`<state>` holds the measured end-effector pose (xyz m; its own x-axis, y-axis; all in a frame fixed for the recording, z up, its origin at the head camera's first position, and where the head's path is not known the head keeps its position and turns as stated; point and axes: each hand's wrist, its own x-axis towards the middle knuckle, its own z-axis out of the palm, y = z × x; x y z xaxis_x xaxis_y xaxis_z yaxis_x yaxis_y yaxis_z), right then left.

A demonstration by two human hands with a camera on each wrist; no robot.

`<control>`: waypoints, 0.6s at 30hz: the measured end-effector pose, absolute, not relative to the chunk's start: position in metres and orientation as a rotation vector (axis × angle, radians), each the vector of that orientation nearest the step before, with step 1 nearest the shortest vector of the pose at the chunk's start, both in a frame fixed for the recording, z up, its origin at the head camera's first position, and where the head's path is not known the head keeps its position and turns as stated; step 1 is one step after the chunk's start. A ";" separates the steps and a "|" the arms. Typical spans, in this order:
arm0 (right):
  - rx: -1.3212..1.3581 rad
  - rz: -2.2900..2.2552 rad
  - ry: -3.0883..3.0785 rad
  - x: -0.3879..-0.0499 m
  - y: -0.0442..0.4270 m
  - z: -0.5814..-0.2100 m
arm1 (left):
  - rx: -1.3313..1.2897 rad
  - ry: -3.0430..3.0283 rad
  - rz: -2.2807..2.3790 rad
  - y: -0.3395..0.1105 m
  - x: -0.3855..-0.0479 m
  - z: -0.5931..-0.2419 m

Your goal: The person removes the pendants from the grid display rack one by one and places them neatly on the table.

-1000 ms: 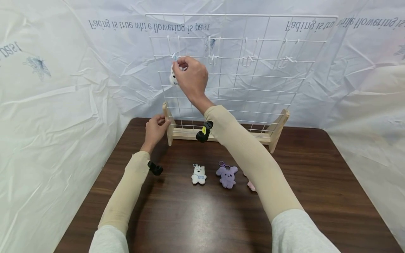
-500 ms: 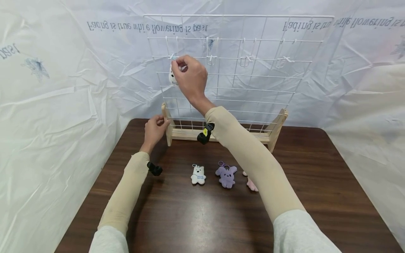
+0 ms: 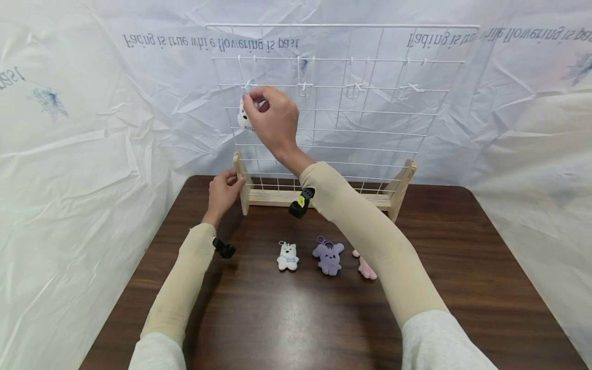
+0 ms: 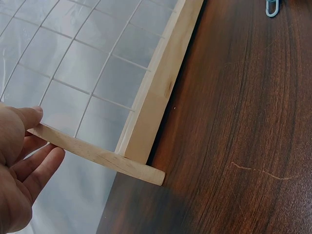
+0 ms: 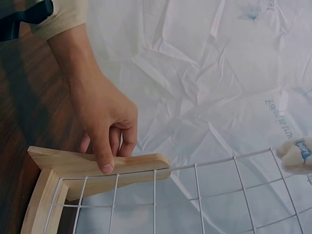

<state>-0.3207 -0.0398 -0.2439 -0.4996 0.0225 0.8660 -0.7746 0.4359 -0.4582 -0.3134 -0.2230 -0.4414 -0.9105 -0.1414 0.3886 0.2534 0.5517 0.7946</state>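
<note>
In the head view, my right hand (image 3: pixel 276 119) pinches the top of a white plush keychain (image 3: pixel 243 117) just below the leftmost hook (image 3: pixel 246 84) of a white wire grid rack (image 3: pixel 342 121). Fingers cover the clasp, so I cannot tell whether it sits on the hook. The toy's lower body, with a blue mark, shows at the edge of the right wrist view (image 5: pixel 294 155). My left hand (image 3: pixel 224 192) grips the rack's left wooden side support (image 3: pixel 242 190). Up close in the left wrist view, thumb and fingers lie on either side of that support (image 4: pixel 92 152).
On the dark wooden table (image 3: pixel 287 324) lie a white plush keychain (image 3: pixel 288 258), a purple one (image 3: pixel 329 258) and a pink one (image 3: pixel 366 268), the last partly behind my right sleeve. More hooks (image 3: pixel 355 88) hang along the grid. White printed cloth (image 3: pixel 152 92) surrounds the table.
The head view has drifted slightly, shifting the rack left in the picture. My right fingers sit a little lower relative to the hook. More of the pink keychain shows. My left hand keeps its grip.
</note>
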 end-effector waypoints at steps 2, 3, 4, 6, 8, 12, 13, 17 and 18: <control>0.654 1.160 -1.812 -0.318 -0.039 -0.244 | -0.098 -2.378 -1.309 -0.223 -0.314 -0.441; 0.659 1.160 -1.807 -0.317 -0.039 -0.243 | -0.102 -2.378 -1.309 -0.223 -0.314 -0.441; 0.666 1.161 -1.803 -0.316 -0.038 -0.243 | -0.105 -2.374 -1.313 -0.223 -0.314 -0.441; 0.684 1.155 -1.789 -0.314 -0.037 -0.244 | -0.113 -2.372 -1.313 -0.223 -0.314 -0.441; 0.704 1.151 -1.780 -0.311 -0.036 -0.244 | -0.121 -2.367 -1.314 -0.223 -0.314 -0.441; 0.737 1.156 -1.773 -0.304 -0.033 -0.246 | -0.126 -2.362 -1.312 -0.224 -0.313 -0.442; 0.746 1.160 -1.771 -0.302 -0.033 -0.246 | -0.126 -2.363 -1.311 -0.224 -0.313 -0.443; 0.774 1.179 -1.766 -0.296 -0.029 -0.249 | -0.124 -2.365 -1.309 -0.225 -0.314 -0.443; 0.779 1.189 -1.764 -0.294 -0.028 -0.250 | -0.123 -2.367 -1.308 -0.225 -0.314 -0.443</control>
<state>-0.2940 -0.0278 -0.2499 -0.4463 -0.0363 0.8942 -0.8424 0.3543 -0.4060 -0.3140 -0.2247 -0.4427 -0.9031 -0.1274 0.4101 0.2794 0.5508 0.7865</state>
